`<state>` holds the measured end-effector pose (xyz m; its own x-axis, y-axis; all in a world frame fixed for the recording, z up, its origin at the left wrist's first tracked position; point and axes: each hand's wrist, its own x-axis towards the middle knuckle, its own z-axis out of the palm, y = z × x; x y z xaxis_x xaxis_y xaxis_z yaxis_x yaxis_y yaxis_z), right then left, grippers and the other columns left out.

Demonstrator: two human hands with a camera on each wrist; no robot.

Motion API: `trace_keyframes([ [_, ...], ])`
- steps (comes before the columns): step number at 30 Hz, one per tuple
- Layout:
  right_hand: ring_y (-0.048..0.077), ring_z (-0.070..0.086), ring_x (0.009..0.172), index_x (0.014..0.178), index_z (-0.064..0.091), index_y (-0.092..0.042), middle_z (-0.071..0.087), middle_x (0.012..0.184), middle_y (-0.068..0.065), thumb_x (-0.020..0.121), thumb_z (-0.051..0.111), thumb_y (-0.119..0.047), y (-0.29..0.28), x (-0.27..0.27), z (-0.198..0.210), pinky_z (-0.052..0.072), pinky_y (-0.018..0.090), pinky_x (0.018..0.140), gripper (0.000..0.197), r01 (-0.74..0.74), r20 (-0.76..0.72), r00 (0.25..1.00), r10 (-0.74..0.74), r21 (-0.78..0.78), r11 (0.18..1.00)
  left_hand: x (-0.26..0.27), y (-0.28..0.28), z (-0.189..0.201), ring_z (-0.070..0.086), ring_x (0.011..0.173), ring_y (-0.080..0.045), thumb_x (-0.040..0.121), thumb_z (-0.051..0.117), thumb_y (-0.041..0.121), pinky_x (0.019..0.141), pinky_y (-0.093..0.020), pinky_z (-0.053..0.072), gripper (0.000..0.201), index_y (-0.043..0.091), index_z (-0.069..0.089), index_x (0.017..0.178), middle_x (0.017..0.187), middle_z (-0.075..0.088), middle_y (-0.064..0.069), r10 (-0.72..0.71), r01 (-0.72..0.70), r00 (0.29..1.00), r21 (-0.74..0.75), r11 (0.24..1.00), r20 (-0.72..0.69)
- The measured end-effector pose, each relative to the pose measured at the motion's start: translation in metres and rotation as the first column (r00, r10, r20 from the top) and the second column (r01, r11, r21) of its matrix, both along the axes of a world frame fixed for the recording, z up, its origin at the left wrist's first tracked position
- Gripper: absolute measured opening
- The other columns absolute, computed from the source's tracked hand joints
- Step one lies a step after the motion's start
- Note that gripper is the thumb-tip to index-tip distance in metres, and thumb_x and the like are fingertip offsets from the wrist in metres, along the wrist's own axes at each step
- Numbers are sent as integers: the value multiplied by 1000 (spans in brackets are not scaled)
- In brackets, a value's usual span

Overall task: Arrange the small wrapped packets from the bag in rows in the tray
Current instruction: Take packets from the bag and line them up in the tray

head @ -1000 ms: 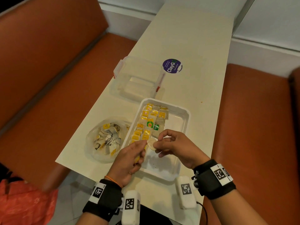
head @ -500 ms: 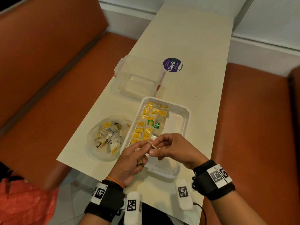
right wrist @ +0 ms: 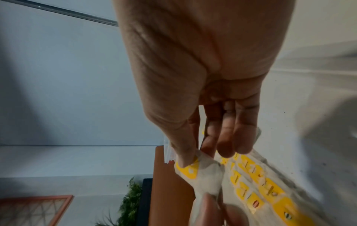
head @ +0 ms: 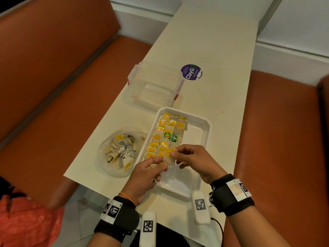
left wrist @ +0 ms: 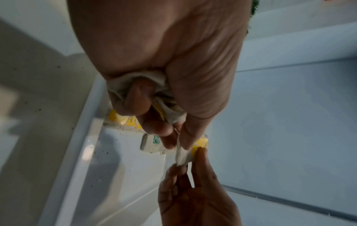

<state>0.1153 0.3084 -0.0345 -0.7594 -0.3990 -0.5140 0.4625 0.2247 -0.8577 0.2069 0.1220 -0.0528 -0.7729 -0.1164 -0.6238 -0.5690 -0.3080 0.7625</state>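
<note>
I see R hand (head: 194,160) and L hand (head: 149,172) both pinching one tea-bag packet (head: 169,156), directly over tray (head: 207,132) near end, by third row's gap.

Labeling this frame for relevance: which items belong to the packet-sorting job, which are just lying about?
In the job:
white tray
packet rows
plastic bag
held packet, pinched by left hand and right hand

Lying about:
clear lidded container
purple sticker
</note>
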Motion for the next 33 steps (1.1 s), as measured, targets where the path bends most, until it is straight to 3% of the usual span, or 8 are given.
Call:
trace_keyframes([
  [3,11,68,75,99,79,-10,78,92,13,88,83,-24,-1,-7,-17,57,24,68,19,18,-41,999,-14,100,995,-1,-3,-3,44,57,-11,92,76,16,40,-16,28,19,17,79,112,85,72,-4,31,-30,999,-38,999,27],
  [7,7,63,67,92,79,-17,72,73,-4,87,84,-27,-4,-18,-48,53,23,68,12,-20,-78,996,48,330,944,1,-8,-4,45,58,-12,95,73,16,39,-15,30,16,18,80,110,86,71,-4,60,-59,997,-32,998,50],
  [12,9,66,71,92,73,-22,73,85,-1,88,83,-24,-18,-30,-63,47,20,65,11,-103,-71,986,151,457,883,3,-16,-5,45,59,-13,98,70,21,40,-16,29,16,19,81,110,86,73,-4,52,-51,995,-20,999,85],
  [16,16,68,71,90,71,-19,75,89,7,90,80,-18,-27,-39,-68,54,27,64,9,-13,-87,994,61,470,883,4,-16,-5,45,58,-13,98,70,22,40,-17,27,16,18,80,110,86,72,-4,55,-54,994,-20,998,91],
  [19,20,69,64,90,71,-13,76,80,10,89,81,-16,-30,-43,-71,63,36,67,11,78,-72,996,-51,445,892,4,-16,-7,45,59,-13,98,71,22,40,-17,26,16,16,80,110,86,72,-4,61,-59,993,-15,998,98],
  [23,19,70,57,85,69,-13,76,69,10,87,83,-15,-31,-44,-80,65,43,76,14,170,-79,985,-151,440,882,5,-16,-9,46,59,-13,96,72,25,42,-19,24,18,15,80,109,87,72,-4,61,-60,992,-11,998,107],
  [28,20,70,57,83,65,-13,76,68,10,86,83,-15,-34,-42,-85,65,43,77,18,214,-92,977,-194,436,874,4,-16,-10,46,58,-12,96,73,26,42,-18,26,19,15,79,110,87,73,-3,63,-62,991,-9,998,120],
  [33,17,66,51,86,63,-12,77,81,14,87,82,-13,-33,-41,-82,57,26,56,18,252,-120,968,-222,439,863,3,-16,-9,46,58,-12,95,73,27,41,-18,26,19,15,79,109,86,73,-3,64,-63,991,-7,998,118],
])
